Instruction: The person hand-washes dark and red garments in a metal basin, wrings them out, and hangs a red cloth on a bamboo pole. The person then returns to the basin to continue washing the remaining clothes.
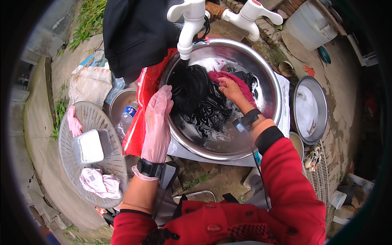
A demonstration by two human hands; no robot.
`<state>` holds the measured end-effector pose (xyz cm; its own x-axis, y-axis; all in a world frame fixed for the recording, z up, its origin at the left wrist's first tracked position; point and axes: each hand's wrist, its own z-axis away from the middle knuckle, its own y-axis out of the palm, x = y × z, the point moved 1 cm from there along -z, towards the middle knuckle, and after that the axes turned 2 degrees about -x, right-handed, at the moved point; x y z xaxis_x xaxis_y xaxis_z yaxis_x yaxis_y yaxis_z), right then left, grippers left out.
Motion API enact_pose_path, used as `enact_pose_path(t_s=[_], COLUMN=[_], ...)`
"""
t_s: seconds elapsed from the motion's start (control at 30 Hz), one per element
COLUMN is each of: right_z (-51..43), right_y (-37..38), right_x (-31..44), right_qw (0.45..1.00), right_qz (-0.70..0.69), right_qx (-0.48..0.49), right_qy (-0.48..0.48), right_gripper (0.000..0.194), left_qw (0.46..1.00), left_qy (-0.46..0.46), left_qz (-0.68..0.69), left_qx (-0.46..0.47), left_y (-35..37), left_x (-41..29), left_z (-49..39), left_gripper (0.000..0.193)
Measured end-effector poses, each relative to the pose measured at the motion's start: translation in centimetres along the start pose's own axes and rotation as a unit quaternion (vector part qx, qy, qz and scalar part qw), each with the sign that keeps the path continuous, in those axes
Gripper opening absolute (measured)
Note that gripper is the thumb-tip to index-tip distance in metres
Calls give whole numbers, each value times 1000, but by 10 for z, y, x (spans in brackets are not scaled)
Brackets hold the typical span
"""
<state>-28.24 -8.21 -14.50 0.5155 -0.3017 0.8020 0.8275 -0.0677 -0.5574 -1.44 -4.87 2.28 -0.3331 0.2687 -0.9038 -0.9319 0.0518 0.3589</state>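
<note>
My left hand [157,118], in a thin pink plastic glove, is at the left rim of a large stainless-steel basin [271,73]. Its fingers hold the edge of a wet black garment [190,88], with the fingertips partly hidden. My bare right hand [230,88] reaches inside the basin, fingers curled. Its fingertips meet the border between the black garment and a crimson cloth [240,84]; what they grip is unclear. Soapy water [211,136] and white foam [206,62] surround the wet cloth. A white plastic tap [188,33] overhangs the basin.
A second tap [248,20] stands behind. Black cloth [134,36] hangs back left over a red bag [133,134]. Left, a grey stool [69,150] bears a tub of white powder [90,147] and a pink cloth [99,183]. A metal basin [320,122] lies right.
</note>
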Motion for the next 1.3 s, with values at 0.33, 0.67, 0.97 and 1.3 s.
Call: enact_pose_path(t_s=[0.33,0.67,0.97,1.3], right_z=[-84,-3,73,159], right_y=[12,-43,-159,-210], right_x=[-19,-27,109,199], right_qw=[936,987,990,951], right_qz=[340,43,-72,-151], right_qx=[68,154,-9,-119], right_qy=[-58,-5,-121,-243], right_gripper=[59,31,30,33], left_qw=[996,993,994,998], left_qy=[-92,-114,-86,-39], left_qz=[-6,13,36,34], left_qx=[0,21,50,31], left_y=[11,11,5,-8], left_x=[8,6,10,8], left_z=[-10,-5,12,34], left_gripper=[43,45,46,43])
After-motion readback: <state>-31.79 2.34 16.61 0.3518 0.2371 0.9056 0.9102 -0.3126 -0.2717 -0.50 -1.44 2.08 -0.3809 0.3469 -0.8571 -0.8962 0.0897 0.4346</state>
